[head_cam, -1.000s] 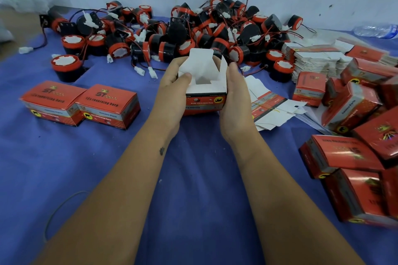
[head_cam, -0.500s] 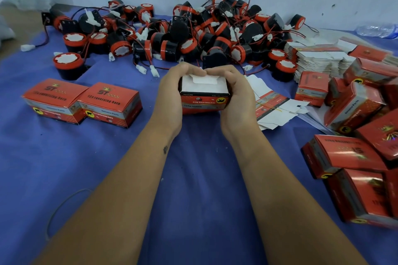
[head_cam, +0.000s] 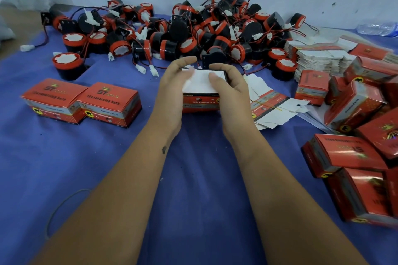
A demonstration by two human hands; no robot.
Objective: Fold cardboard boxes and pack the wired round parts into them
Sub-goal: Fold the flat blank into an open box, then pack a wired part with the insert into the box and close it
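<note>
Box (head_cam: 201, 101), mid-worktop: left hand (head_cam: 172, 90) and right hand (head_cam: 233, 92) grip its sides, thumbs pressing white flaps; advisable to press evenly, tuck squarely.

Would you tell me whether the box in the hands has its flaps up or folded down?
Folded down: the box shows flat white flaps under both thumbs.

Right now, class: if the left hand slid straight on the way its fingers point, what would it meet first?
The left hand grips the box, fingers aimed up and right. Beyond them, likely the black bracketed horn at the pile's near edge, though depth is unclear.
</note>
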